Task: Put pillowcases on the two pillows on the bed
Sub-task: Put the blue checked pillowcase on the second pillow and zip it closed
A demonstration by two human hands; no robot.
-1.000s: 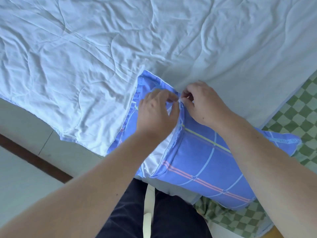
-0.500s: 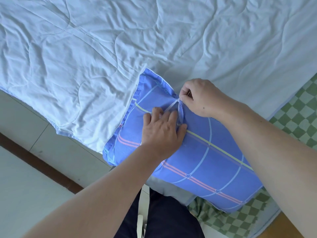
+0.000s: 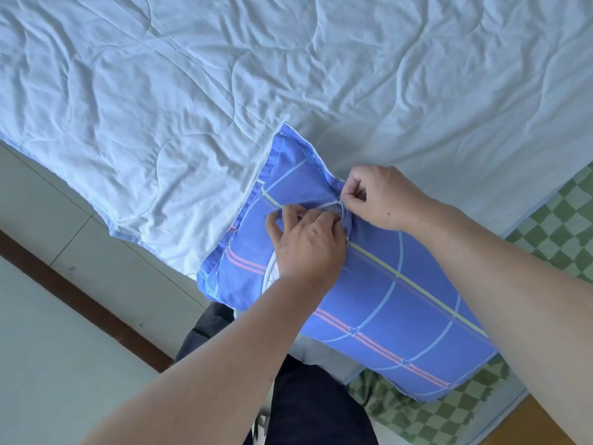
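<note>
Lying at the bed's near edge on a pale quilt (image 3: 288, 75), the blue plaid pillowcase (image 3: 401, 300) is pinched by both hands: left hand (image 3: 308, 245) and right hand (image 3: 382, 197) gripping its opening's fabric

A pillow is seen encased in a blue plaid pillowcase (image 3: 401, 303), laid diagonally across the bed's near edge. A sliver of white pillow (image 3: 271, 277) is exposed at its opening.
</note>
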